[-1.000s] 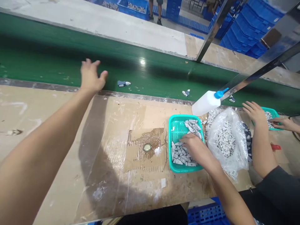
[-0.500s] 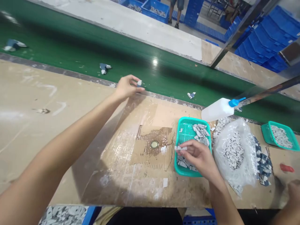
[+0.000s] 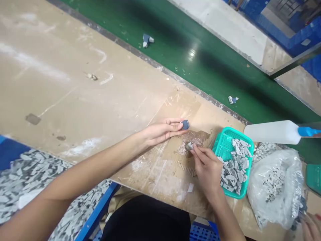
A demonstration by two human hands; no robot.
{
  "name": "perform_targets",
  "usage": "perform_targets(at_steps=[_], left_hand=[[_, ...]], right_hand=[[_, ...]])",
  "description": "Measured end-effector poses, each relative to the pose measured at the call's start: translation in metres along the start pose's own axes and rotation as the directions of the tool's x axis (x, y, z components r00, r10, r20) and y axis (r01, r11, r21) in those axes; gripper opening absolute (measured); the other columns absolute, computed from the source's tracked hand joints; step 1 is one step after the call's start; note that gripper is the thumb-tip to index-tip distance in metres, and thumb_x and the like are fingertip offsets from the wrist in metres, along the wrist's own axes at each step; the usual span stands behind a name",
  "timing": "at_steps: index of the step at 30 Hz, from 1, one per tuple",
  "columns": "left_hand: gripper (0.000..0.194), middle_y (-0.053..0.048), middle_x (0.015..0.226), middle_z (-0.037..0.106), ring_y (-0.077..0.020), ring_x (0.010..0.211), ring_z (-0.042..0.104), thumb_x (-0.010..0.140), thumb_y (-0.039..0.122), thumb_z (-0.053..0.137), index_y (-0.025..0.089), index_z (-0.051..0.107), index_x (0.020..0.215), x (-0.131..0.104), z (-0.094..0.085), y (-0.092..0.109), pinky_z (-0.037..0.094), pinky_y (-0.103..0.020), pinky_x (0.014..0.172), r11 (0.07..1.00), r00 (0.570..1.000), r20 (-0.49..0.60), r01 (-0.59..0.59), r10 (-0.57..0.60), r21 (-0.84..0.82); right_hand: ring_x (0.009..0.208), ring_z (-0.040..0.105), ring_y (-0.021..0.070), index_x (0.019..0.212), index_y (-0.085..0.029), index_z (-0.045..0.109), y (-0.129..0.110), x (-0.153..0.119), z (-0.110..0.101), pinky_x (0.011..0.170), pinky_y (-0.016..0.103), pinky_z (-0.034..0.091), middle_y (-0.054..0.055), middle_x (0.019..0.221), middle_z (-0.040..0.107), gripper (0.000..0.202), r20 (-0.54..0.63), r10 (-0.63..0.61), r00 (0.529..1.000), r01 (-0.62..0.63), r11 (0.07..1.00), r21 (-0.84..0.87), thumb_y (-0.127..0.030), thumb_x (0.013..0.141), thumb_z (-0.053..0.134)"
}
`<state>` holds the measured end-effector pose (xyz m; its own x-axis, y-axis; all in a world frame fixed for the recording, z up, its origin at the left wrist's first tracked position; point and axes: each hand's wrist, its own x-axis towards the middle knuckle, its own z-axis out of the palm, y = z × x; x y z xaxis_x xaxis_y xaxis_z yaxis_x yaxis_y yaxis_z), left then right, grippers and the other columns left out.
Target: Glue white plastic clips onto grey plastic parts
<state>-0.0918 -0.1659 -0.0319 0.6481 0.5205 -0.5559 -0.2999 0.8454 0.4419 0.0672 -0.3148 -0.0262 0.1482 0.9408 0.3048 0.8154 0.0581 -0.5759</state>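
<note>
Beyond the surface (image 3: 75, 110) runs the belt (image 3: 175, 57), one part (image 3: 147, 40) on it to the left, another (image 3: 233, 99) to the right. The cardboard (image 3: 181, 160) lies on the surface in front of the person, the left hand (image 3: 167, 130) at its left with a block (image 3: 185, 124). Right of the cardboard sits the basket (image 3: 224, 149), pieces (image 3: 232, 175) in it; right of that, the bag (image 3: 291, 170), the bottle (image 3: 272, 132) behind. Left, below the surface's near edge, is a crate (image 3: 97, 211).
</note>
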Motion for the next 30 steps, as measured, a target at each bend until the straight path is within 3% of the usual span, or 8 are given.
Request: perform_targets(at_steps=[7,15,21,23,26,30], left_hand=[[0.007,-0.007,0.088,0.071,-0.0131,0.081,0.068,0.083,0.007,0.068,0.008,0.072,0.089,-0.001,-0.006,-0.002,0.054,-0.023,0.083,0.998,0.988,0.152,-0.035,0.027,0.051],[0.029,-0.007,0.087,0.071,-0.0118,0.074,0.062,0.066,0.013,0.084,0.011,0.073,0.093,-0.002,-0.01,-0.003,0.044,-0.023,0.066,0.99,0.981,0.178,-0.095,0.076,0.104],[0.031,-0.007,0.087,0.072,-0.0139,0.078,0.065,0.064,0.015,0.086,0.011,0.073,0.092,0.0,-0.012,-0.008,0.048,-0.027,0.075,0.954,0.967,0.2,-0.204,0.161,0.218],[0.031,-0.006,0.086,0.072,-0.0141,0.077,0.066,0.065,0.015,0.084,0.011,0.073,0.093,0.0,-0.013,-0.01,0.05,-0.028,0.077,0.927,0.959,0.185,-0.26,0.216,0.27],[0.026,-0.006,0.085,0.073,-0.0151,0.077,0.068,0.067,0.012,0.08,0.011,0.071,0.092,-0.002,-0.012,-0.014,0.053,-0.029,0.078,0.877,0.947,0.163,-0.319,0.278,0.359],[0.021,-0.005,0.08,0.073,-0.0147,0.075,0.069,0.066,0.006,0.076,0.011,0.069,0.085,-0.007,-0.006,-0.024,0.054,-0.027,0.075,0.849,0.95,0.158,-0.311,0.269,0.427]], right_hand=[[0.081,0.073,0.0183,0.099,-0.017,0.077,-0.002,0.005,-0.001,0.077,0.031,0.062,0.008,0.094,0.077,0.018,0.054,-0.088,0.995,0.095,0.986,-0.139,-0.013,0.091,0.061],[0.085,0.075,0.021,0.104,-0.02,0.076,-0.002,0.002,0.001,0.079,0.036,0.064,0.007,0.097,0.077,0.02,0.115,-0.141,0.983,0.166,0.954,-0.251,-0.017,0.094,0.059],[0.088,0.074,0.0206,0.108,-0.019,0.075,-0.002,0.001,0.001,0.08,0.034,0.063,0.008,0.099,0.077,0.021,0.162,-0.157,0.974,0.196,0.944,-0.265,-0.016,0.094,0.059],[0.087,0.074,0.0205,0.108,-0.02,0.075,-0.003,0.001,-0.001,0.078,0.034,0.063,0.007,0.098,0.077,0.022,0.134,-0.13,0.982,0.158,0.962,-0.223,-0.017,0.094,0.059],[0.083,0.074,0.0206,0.106,-0.023,0.076,-0.004,0.001,-0.007,0.076,0.036,0.064,0.006,0.097,0.077,0.019,0.035,0.007,0.999,-0.003,0.995,-0.098,-0.02,0.092,0.063],[0.085,0.073,0.022,0.104,-0.025,0.076,-0.008,-0.001,-0.017,0.075,0.038,0.063,0.004,0.097,0.077,0.017,-0.069,0.209,0.976,-0.204,0.977,0.068,-0.026,0.089,0.068]])
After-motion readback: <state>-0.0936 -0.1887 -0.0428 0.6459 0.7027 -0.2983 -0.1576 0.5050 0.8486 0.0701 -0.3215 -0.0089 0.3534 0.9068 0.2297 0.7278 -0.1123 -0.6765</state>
